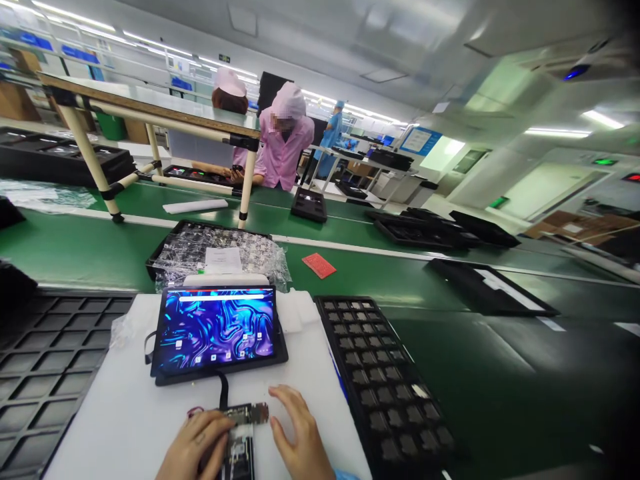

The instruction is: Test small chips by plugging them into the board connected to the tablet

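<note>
At the lower centre, the left hand's [196,445] curled fingers touch the circuit board [243,415], seemingly steadying it, their grip unclear, while the right hand's [301,437] empty fingers stand parted beside its end, where contact calls for a light touch.

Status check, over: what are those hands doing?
Left hand on circuit board. Right hand open beside it. Black cable runs between board and lit tablet.

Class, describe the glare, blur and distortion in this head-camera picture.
Head view: scene tilted, stretched toward the edges; right corners dark; ceiling lights overexposed; pale sheen across the green bench; icon labels on the tablet too soft to read.
</note>
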Tool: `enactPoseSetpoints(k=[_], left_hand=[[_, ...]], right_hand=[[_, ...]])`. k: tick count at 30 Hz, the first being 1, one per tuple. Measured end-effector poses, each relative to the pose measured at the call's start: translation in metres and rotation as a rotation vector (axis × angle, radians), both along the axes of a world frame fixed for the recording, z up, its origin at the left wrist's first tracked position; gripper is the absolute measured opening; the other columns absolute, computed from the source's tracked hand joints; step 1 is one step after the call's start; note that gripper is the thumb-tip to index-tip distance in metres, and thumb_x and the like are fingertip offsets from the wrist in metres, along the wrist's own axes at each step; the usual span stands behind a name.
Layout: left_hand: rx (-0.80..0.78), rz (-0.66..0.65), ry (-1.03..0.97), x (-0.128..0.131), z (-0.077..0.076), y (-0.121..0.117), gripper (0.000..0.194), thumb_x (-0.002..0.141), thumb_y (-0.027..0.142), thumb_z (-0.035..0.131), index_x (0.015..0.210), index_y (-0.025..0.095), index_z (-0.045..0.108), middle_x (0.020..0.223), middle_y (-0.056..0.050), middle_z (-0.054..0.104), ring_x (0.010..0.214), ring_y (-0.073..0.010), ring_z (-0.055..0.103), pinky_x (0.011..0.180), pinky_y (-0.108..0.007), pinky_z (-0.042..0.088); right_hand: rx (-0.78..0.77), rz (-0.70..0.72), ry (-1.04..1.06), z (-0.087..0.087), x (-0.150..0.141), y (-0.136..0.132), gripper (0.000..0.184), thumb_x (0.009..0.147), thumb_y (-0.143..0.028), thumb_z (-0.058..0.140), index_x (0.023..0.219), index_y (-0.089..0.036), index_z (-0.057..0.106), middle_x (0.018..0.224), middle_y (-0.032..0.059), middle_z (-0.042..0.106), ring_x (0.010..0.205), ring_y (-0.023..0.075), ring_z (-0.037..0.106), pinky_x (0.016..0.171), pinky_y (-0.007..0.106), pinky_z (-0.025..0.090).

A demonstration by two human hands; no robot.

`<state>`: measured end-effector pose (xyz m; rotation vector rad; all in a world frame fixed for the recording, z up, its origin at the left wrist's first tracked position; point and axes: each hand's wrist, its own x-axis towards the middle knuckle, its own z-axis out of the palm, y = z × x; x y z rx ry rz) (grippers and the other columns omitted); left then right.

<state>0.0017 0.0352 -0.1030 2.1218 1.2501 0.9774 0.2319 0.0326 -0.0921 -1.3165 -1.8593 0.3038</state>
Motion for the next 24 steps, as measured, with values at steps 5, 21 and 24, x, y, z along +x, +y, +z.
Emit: enactPoseSetpoints(k=[5,21,24], left_hand=[[-0.004,0.024,-0.021,0.008,-0.003,-0.001,0.024,0.094,0.026,0.045,0.105,0.030,0.065,0.101,-0.004,0.068,0.087,-0.0187,0.069,0.079,-0.026,0.058],[-0.077,0.062,0.317,0.004,-0.007,-0.028,0.012,0.073,0.018,0.056,0.064,0.025,0.060,0.068,0.001,0.066,0.065,-0.0186,0.064,0.060,-0.027,0.049],[-0.086,0.073,0.357,0.008,-0.002,-0.028,0.012,0.073,0.018,0.057,0.065,0.026,0.062,0.070,0.001,0.067,0.067,-0.0198,0.065,0.061,-0.029,0.048]], right_hand=[[-0.036,0.020,-0.038,-0.001,-0.001,-0.004,0.045,0.080,-0.007,0.050,0.121,-0.023,0.058,0.112,0.0068,0.071,0.110,0.0248,0.064,0.089,0.039,0.059],[-0.112,-0.041,-0.010,-0.002,-0.006,-0.006,0.036,0.084,-0.010,0.050,0.115,-0.021,0.062,0.110,0.0090,0.071,0.108,0.0269,0.064,0.088,0.045,0.059],[-0.116,-0.017,-0.039,0.000,-0.006,-0.006,0.038,0.082,-0.009,0.051,0.116,-0.022,0.062,0.111,0.0086,0.071,0.109,0.0277,0.064,0.088,0.045,0.059]])
